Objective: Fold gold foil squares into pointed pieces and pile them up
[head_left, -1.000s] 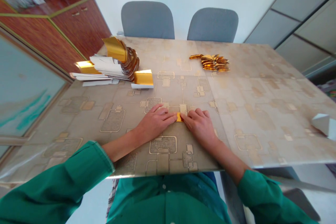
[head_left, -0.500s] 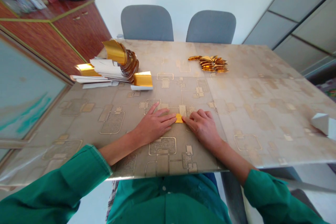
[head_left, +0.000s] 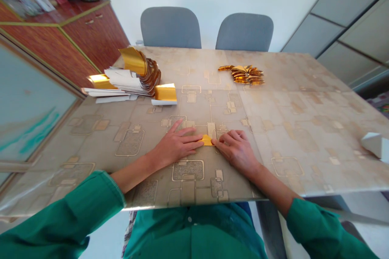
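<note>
Left hand [head_left: 174,144]: lies palm down on the table, fingers stretched out flat and a little spread, not closed on anything.
Left fingertips [head_left: 200,140]: touch the left end of the gold piece, without gripping it.
Right hand [head_left: 238,149]: lies palm down, fingers gently curved, not closed into a grip.
Right fingertips [head_left: 216,141]: rest against the right end of the gold piece.
Gold piece: a small folded gold paper piece [head_left: 207,140] lies flat on the table, right between the two sets of fingertips.
Table: a patterned, plastic-covered table top [head_left: 304,129] lies under both hands.
Far beyond the left fingers: a curved stack of gold paper strips [head_left: 152,76] leans on loose white paper strips [head_left: 117,79], with a gold and white sheet [head_left: 165,93] just beside them.
Far beyond the right fingers: a pile of folded gold pieces [head_left: 241,75] sits on the table.
Well right of the right fingers: a white block [head_left: 373,145] sits at the table's edge.
Sleeves: green cuffs [head_left: 100,188] end well behind both hands.
</note>
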Tool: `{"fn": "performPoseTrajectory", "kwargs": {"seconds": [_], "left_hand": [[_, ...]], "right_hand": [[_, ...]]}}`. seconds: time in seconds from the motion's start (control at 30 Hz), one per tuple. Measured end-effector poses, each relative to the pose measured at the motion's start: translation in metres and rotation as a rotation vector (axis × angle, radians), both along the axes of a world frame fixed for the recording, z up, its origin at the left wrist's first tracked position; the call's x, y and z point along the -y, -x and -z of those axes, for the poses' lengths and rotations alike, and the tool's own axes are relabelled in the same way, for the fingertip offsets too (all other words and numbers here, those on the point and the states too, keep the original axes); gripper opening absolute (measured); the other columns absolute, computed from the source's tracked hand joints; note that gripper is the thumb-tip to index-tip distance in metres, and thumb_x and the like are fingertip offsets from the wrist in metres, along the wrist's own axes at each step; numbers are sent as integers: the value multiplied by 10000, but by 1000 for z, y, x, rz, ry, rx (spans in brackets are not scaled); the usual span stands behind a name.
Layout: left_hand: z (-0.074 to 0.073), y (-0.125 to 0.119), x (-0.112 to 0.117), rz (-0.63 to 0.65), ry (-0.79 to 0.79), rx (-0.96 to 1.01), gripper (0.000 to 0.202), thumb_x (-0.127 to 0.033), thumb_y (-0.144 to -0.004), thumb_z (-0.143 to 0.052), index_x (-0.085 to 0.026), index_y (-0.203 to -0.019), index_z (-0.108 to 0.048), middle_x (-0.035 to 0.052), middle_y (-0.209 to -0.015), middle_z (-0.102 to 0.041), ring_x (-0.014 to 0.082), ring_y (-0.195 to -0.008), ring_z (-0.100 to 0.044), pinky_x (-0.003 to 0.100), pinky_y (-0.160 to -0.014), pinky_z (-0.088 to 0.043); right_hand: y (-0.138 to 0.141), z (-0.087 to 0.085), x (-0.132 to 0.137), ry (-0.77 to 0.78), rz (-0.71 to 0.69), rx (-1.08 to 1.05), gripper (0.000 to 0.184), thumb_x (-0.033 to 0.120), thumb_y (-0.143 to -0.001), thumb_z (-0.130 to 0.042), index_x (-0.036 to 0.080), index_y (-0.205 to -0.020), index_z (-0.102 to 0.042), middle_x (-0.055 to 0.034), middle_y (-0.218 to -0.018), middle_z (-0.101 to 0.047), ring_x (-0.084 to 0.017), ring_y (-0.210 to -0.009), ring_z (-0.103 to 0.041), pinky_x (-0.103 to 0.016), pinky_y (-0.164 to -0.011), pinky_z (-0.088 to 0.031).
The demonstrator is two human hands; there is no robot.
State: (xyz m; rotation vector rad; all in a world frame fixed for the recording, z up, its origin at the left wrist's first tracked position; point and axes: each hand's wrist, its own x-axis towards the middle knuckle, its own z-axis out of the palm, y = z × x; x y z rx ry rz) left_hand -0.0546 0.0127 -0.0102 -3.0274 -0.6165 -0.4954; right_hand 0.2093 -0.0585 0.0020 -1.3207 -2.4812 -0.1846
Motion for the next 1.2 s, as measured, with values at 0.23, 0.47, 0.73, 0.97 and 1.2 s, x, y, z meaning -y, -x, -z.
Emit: {"fn": "performPoseTrajectory", "kwargs": {"seconds": [0.23,0.47,0.73,0.97,1.2], "left_hand": [[-10,-12,-14,64,-142,113,229,-168,-1005,-465,-203,-1072,-681,22,-1031,-759,164,-984,-679,437,-1089,-416],[-20,-33,-26,-144,7,346,195,-168,-958,-507,-161,-966,-702,60,-893,-743,184,-846,-682,359,-881,-531],[-12,-34,-22,-283,911,687,141,-275,-842,-676,-167,-896,-748,35,-839,-764,156,-748,-695,241,-701,-536],[-11,-31,-25,-293,1141,732,265,-403,-856,-641,-171,-877,-767,39,-779,-756,157,-708,-683,239,-661,-516],[-8,-39,-17,-397,1078,830,259,-396,-881,-616,-160,-925,-712,35,-767,-725,144,-686,-658,234,-625,-507]], "right_hand": [[22,-21,-26,102,8,31,271,412,-945,-557,188,-847,-672,-60,-819,-648,-212,-833,-505,-344,-737,-302],[26,-20,-62,182,26,-243,228,248,-957,-557,168,-780,-677,-38,-738,-629,-161,-738,-522,-282,-674,-343],[17,-3,-61,566,-6,-882,113,285,-850,-686,203,-783,-724,8,-717,-661,-118,-655,-576,-239,-615,-404],[9,1,-63,775,-26,-1074,205,396,-814,-711,195,-820,-750,-6,-761,-703,-126,-688,-609,-252,-649,-440],[15,3,-62,661,42,-1066,151,345,-803,-700,199,-806,-738,-3,-740,-681,-131,-667,-589,-252,-613,-425]]}}
